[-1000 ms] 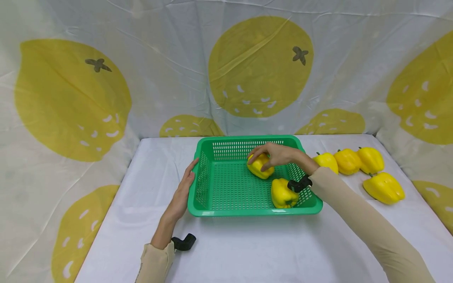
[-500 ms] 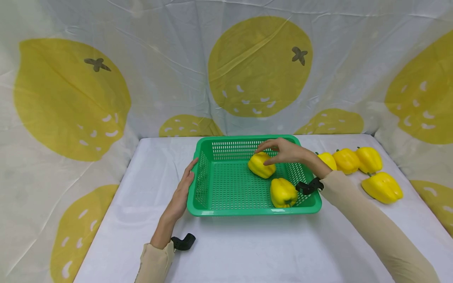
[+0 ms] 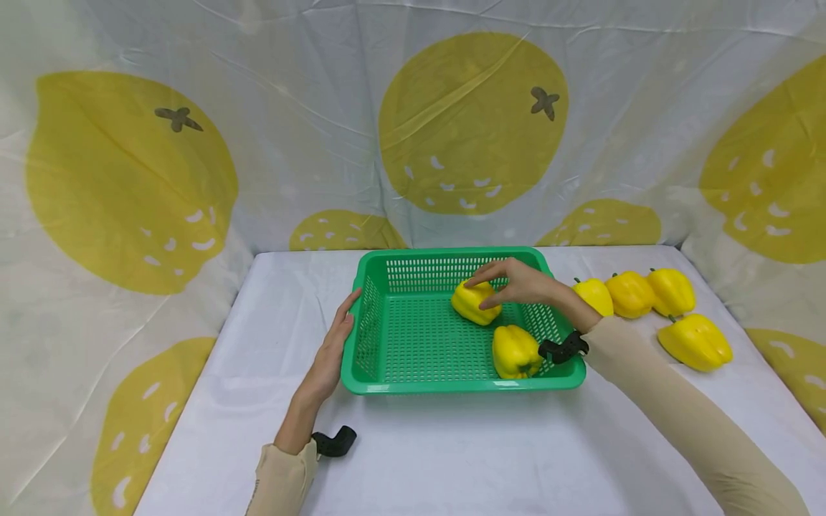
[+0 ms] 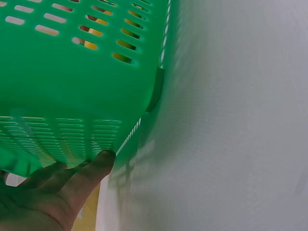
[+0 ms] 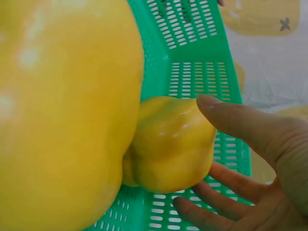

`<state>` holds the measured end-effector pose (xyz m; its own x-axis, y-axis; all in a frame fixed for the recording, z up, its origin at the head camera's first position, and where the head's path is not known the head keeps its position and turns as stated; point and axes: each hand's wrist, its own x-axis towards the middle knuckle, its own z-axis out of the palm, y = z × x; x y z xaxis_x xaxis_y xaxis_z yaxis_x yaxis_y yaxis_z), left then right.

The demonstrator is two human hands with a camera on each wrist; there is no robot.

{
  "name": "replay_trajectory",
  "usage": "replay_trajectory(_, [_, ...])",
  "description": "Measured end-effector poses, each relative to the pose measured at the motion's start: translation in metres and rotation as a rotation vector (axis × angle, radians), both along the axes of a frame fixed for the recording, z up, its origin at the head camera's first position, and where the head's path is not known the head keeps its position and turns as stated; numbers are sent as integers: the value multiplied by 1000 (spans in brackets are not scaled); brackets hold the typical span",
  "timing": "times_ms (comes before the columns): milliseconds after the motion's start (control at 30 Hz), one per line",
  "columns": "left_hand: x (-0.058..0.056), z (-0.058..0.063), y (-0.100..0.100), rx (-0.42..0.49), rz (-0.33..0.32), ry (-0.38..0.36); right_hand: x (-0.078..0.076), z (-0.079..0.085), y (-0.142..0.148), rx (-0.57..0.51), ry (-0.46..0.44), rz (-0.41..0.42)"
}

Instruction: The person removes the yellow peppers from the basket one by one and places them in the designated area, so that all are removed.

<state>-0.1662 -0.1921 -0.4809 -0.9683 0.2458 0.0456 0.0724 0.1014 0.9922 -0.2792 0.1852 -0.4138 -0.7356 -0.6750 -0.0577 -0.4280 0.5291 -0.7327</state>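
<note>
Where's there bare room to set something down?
The white cloth is bare in front of the green basket, between the sleeves, and left of the left hand. The basket's left part is free too. Crowded: its right part, with two peppers and the right hand, and cloth further right, with four more peppers.

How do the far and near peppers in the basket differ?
The right hand arches over the far pepper, not the near pepper. In the head view, the near pepper shows its stem end; the far pepper doesn't. The near pepper sits front right in the basket, the far pepper farther back. Both are yellow.
</note>
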Motion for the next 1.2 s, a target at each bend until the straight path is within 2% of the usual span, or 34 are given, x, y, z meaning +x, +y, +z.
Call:
replay_trajectory(333, [0, 0, 2, 8, -8, 2, -1, -7, -9, -5, 28, -54])
replay_trajectory(867, [0, 0, 1, -3, 1, 0, -2, -9, -8, -1, 24, -41])
replay_trajectory(1200, [0, 1, 1, -9, 8, -4, 0, -4, -5, -10, -22, -25])
